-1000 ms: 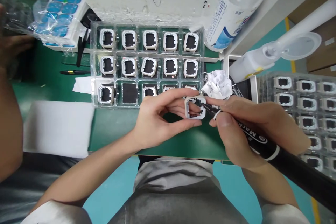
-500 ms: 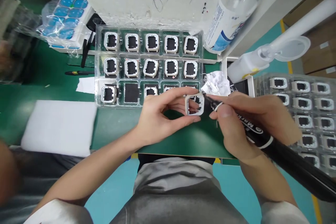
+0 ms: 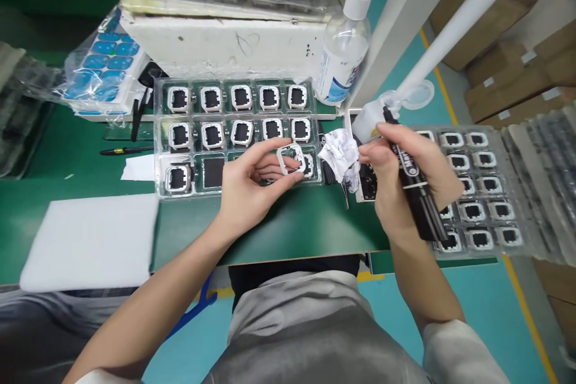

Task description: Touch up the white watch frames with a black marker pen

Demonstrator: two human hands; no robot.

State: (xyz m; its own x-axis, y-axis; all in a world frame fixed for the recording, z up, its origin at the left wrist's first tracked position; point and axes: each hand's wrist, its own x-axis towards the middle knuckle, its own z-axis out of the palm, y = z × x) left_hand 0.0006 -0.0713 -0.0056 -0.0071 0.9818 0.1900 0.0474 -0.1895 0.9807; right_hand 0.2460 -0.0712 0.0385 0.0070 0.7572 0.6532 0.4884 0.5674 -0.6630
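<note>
My left hand (image 3: 245, 189) holds a small white square watch-case frame (image 3: 282, 162) between thumb and fingertips, over the near right part of a clear plastic tray (image 3: 196, 192). Similar frames sit in most of the tray's visible pockets; one near-row pocket shows only its dark bottom. In my right hand (image 3: 387, 183) lies a black marker (image 3: 418, 198), its tip pointing up and away from the frame. The thumb and index fingertips of that hand are beside a crumpled white tissue (image 3: 338, 153); whether they touch it I cannot tell.
A pump bottle (image 3: 339, 66) stands behind the tray, before a white post. A second tray of frames (image 3: 490, 225) lies at the right, with stacked trays beside it. White foam sheet (image 3: 90, 240), a black pen (image 3: 126, 150) and a box of blue pieces (image 3: 105, 63) are at left.
My right hand has drawn the marker away from the frame, turned its tip upward and come beside the tissue. My left hand still holds the frame. The camera view has shifted.
</note>
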